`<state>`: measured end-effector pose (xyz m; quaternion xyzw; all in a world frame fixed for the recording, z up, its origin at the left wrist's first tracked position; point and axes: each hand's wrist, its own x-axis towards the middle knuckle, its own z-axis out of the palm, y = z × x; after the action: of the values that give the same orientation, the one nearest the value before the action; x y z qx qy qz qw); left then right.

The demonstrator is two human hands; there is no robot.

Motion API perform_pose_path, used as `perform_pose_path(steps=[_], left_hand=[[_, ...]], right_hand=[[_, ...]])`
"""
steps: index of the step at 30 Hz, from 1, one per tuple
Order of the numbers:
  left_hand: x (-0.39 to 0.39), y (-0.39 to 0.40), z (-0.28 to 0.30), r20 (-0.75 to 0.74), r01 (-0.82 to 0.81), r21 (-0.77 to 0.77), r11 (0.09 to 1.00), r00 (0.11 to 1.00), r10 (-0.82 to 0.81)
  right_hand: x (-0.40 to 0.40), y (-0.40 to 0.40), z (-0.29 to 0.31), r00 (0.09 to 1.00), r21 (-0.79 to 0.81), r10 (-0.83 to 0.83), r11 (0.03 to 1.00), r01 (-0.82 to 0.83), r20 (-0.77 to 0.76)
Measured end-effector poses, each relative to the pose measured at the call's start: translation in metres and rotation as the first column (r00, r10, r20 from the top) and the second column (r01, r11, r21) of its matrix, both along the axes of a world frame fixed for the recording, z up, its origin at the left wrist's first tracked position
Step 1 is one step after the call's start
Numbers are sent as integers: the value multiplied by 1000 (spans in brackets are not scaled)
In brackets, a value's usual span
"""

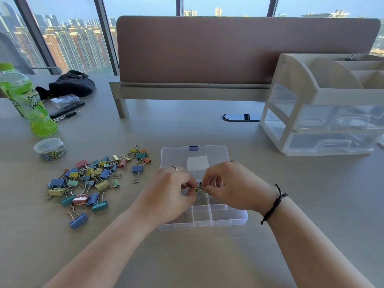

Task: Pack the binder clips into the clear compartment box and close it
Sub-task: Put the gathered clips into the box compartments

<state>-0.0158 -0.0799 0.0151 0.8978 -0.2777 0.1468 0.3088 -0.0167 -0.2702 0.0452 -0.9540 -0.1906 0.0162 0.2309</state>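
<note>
The clear compartment box [220, 217] lies open in the middle of the desk, its lid [195, 156] folded back flat with a blue latch at the far edge. My left hand [172, 194] and my right hand [228, 186] meet above the box's middle compartments. Between their fingertips they pinch one small binder clip [199, 187], mostly hidden by the fingers. A pile of coloured binder clips [91, 179] is spread on the desk left of the box. The visible compartments look empty.
A round tub of paper clips [49, 148] and a green drink bottle [25, 100] stand at the left. A white drawer organiser [324, 104] fills the right back. A brown desk divider [228, 50] runs behind. A black pouch [70, 84] and pens [66, 115] lie far left.
</note>
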Motion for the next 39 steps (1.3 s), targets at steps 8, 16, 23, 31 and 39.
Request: perform_pose_path(steps=[8, 16, 23, 31, 39], left_hand=[[-1, -2, 3, 25, -9, 92, 996, 1000, 7], [1, 0, 5, -6, 52, 121, 991, 999, -52], [4, 6, 7, -5, 141, 179, 974, 990, -142], [4, 7, 6, 8, 139, 159, 977, 990, -142], [2, 8, 1, 1, 112, 108, 988, 994, -113]], right_hand=[[-5, 6, 6, 998, -186, 25, 983, -13, 63], [-9, 8, 11, 995, -315, 51, 949, -20, 90], [-7, 6, 10, 1000, -111, -1, 994, 1, 4], [-8, 8, 9, 1000, -99, -26, 995, 25, -13], [-12, 11, 16, 999, -198, -34, 980, 30, -13]])
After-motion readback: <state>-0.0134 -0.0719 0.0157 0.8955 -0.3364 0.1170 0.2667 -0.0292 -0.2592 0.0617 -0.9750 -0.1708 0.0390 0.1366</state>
